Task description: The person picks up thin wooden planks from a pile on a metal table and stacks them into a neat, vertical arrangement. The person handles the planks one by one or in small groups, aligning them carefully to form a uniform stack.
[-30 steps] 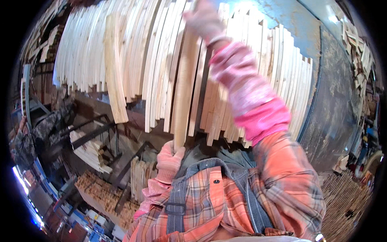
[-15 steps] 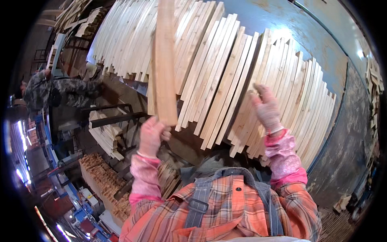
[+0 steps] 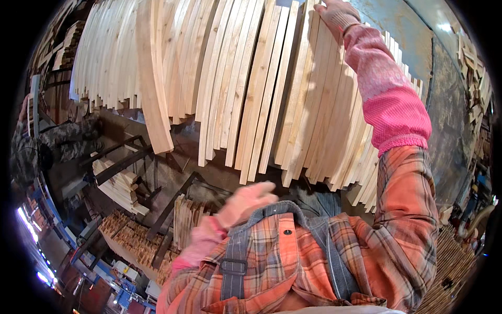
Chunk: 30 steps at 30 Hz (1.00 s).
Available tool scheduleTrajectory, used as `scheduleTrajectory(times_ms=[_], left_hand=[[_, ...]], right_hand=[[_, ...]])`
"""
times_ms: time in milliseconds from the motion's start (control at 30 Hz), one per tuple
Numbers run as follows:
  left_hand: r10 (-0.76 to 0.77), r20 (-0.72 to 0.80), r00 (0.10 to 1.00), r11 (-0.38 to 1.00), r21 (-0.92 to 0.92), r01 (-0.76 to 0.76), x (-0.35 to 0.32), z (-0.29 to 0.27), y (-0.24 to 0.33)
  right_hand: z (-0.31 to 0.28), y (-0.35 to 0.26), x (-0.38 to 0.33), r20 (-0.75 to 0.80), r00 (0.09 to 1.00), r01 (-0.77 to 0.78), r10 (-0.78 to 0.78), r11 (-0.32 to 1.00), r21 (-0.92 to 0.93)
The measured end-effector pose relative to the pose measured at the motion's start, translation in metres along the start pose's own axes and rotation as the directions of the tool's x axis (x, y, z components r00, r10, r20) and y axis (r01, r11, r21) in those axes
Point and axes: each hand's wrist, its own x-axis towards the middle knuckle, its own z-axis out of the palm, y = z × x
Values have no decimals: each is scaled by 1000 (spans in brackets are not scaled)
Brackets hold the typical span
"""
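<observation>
Long pale wooden strips (image 3: 251, 99) lie side by side in a wide row on a metal-topped table. My right arm stretches across them, and my right hand (image 3: 339, 17) bends its fingers over the far end of a strip by the upper edge of the view. Low in front of my chest, my left hand (image 3: 247, 203) is blurred, its fingers stretched out and holding nothing. It is just short of the strips' near ends. One wider board (image 3: 152, 83) lies aslant on top of the row at the left, its near end jutting past the others.
Bluish metal table surface (image 3: 405, 26) shows at the far right. Dark metal frame bars (image 3: 123, 162) stand at the left, near stacked wood pieces (image 3: 117, 183). A block of short timber (image 3: 128, 238) sits lower left. A person in camouflage clothing (image 3: 68, 138) is at the far left.
My left hand has let go of the wider board, which now lies on the row, and moved right and nearer my chest. My right hand has reached away to the strips' far ends. The view has shifted.
</observation>
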Motion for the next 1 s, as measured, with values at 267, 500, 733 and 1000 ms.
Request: scheduleTrajectory(times_ms=[267,500,733,1000], left_hand=[[-355,-87,931,826,-495,269,61,57,-17],[-246,-303,921,881,325,342,66,46,4],[-188,-406,894,938,196,286,73,58,-1],[205,-276,939,977,-6,-215,26,58,-39]], right_hand=[[0,-9,0,-275,953,89,-125,986,-141],[-10,-15,1,31,983,-175,183,970,-169],[-23,-23,16,229,950,-200,211,977,-70],[-68,-49,-24,-255,962,58,101,834,549]])
